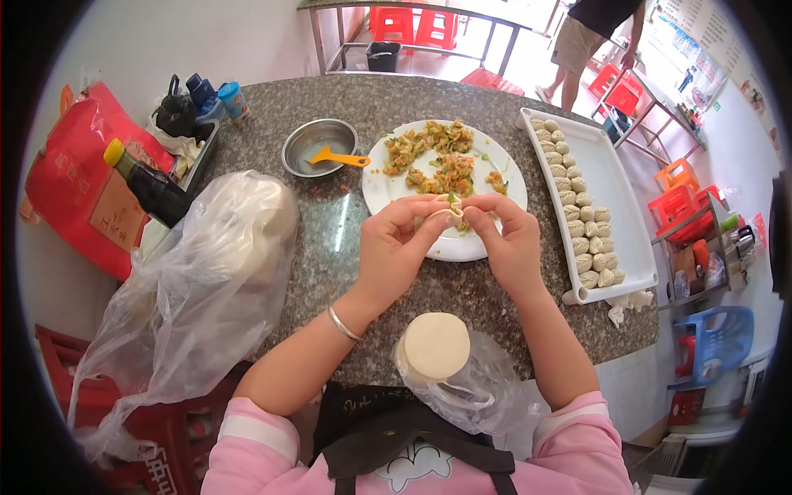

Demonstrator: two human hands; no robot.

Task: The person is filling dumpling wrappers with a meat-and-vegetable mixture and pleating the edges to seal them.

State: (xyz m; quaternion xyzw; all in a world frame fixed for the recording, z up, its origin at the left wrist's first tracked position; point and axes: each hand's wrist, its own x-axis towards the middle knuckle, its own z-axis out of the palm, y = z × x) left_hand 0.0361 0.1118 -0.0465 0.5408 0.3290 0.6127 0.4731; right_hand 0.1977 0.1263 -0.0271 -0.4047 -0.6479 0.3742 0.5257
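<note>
My left hand [396, 238] and my right hand [508, 244] pinch one filled dumpling wrapper [453, 209] between thumbs and fingertips, over the near part of a round white plate [374, 185]. The wrapper is partly folded, with green filling showing at its top. Heaps of chopped vegetable filling [455, 173] lie on the plate. A stack of round dough wrappers [437, 345] sits at the table's near edge on a clear plastic bag [489, 383]. On the right, a white tray [625, 204] holds rows of pleated dumplings [578, 229].
Left of the plate, a steel bowl [297, 139] holds an orange scraper [340, 158]. Further left are a large plastic bag of dough wrappers [247, 223], a dark sauce bottle [148, 189] and a red bag [74, 179]. A person [588, 37] stands beyond the granite table [334, 260].
</note>
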